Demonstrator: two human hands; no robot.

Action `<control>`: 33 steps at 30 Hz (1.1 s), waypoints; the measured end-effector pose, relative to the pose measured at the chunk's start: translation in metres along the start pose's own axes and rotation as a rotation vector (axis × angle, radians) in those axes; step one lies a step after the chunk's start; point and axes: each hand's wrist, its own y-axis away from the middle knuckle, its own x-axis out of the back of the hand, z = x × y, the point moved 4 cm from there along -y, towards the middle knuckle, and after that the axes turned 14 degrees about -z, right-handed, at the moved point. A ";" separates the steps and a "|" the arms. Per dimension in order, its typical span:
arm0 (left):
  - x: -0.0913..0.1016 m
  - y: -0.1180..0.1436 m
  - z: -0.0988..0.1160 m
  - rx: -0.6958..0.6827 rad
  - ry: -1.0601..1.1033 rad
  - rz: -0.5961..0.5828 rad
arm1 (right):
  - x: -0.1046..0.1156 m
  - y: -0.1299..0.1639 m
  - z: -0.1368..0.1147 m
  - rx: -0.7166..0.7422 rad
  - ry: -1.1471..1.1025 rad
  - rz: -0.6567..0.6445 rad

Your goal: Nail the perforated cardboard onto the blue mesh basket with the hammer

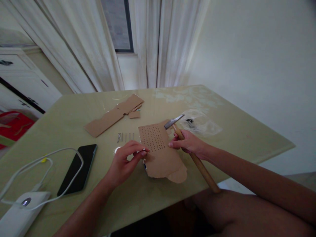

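Observation:
My right hand (188, 143) grips a wooden-handled hammer (195, 158), its metal head raised just above the far right corner of a brown cardboard piece (161, 158) dotted with rows of small holes. My right fingertips also touch that cardboard's right edge. My left hand (127, 162) pinches a small nail at the cardboard's left edge, fingers curled. A few loose nails (125, 137) lie on the table just beyond my left hand.
A black phone (78, 168) lies at the left, with a white cable (46, 164) running to a white power bank (21, 210). Cardboard scraps (115, 115) lie farther back. A clear plastic bag (199, 124) sits right of the hammer head. The table's right edge (271, 154) is close.

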 end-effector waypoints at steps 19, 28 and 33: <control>0.000 -0.001 0.003 -0.003 -0.056 0.019 | 0.003 0.000 0.001 -0.019 0.123 0.004; -0.001 -0.001 0.006 -0.036 -0.072 0.030 | 0.020 0.014 -0.052 0.229 0.363 0.115; -0.001 -0.001 0.006 -0.022 -0.057 0.023 | -0.020 0.052 -0.101 0.337 0.875 -0.122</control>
